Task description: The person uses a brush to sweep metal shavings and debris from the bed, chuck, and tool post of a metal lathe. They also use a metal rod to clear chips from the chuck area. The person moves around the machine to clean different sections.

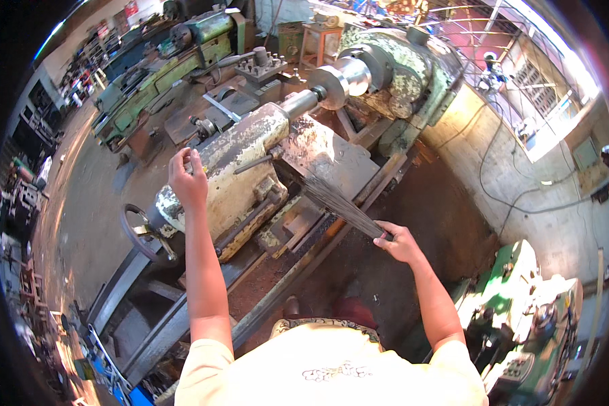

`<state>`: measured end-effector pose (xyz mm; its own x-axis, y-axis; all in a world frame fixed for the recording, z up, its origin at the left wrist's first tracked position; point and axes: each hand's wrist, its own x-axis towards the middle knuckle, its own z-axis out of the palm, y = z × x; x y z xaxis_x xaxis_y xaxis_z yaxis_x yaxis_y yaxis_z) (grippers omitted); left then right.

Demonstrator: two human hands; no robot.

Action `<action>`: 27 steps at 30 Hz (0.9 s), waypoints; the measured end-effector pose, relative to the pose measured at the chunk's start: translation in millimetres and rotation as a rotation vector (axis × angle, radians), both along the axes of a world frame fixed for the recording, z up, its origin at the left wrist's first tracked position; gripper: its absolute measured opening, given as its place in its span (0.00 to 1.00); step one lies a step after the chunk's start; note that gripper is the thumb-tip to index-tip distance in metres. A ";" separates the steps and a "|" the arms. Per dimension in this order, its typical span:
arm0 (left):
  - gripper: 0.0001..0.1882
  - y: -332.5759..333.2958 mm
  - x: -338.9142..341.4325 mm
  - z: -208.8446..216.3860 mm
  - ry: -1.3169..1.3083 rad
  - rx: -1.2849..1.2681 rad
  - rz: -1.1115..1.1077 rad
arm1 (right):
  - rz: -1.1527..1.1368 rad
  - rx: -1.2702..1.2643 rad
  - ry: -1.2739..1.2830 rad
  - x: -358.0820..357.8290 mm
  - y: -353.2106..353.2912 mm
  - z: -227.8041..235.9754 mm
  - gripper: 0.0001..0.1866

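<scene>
My right hand [400, 243] grips the narrow end of a hand broom [348, 208], a bundle of stiff grey-brown bristles. Its spread end points up and left, over the lathe's carriage [328, 159], and looks to touch or hang just above the carriage's near edge. My left hand [188, 177] is beside the far side of the worn cream tailstock [243, 183], fingers loosely bent and apart, holding nothing I can see. Whether it touches the tailstock I cannot tell. A shiny metal cylinder [344, 81] sits between the tailstock's end and the chuck [375, 64].
The tailstock handwheel [139, 233] and a clamping lever [257, 161] stick out near my left arm. The lathe bed rails [284, 287] run diagonally before me. A second green lathe [162, 81] stands behind, a green machine [521, 291] at lower right. A cable [514, 203] hangs along the right wall.
</scene>
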<state>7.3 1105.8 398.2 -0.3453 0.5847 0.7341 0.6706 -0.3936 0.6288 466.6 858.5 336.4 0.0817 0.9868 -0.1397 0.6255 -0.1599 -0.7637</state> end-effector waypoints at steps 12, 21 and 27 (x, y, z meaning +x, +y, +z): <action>0.25 23.1 3.2 -12.3 -0.090 -0.301 0.429 | -0.096 0.006 0.037 289.5 237.1 -24.6 0.28; 0.24 26.1 8.9 -11.8 0.022 -0.336 0.612 | 0.191 0.012 -0.065 341.2 290.9 -72.2 0.26; 0.22 23.8 10.8 -16.2 0.047 -0.302 0.585 | -0.148 0.216 -0.053 347.5 324.5 -65.9 0.27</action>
<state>18.1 1129.6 382.0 -0.6403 0.4927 0.5893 0.7495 0.2331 0.6196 814.1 1183.1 270.5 0.2287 0.9701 0.0809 0.6474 -0.0895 -0.7569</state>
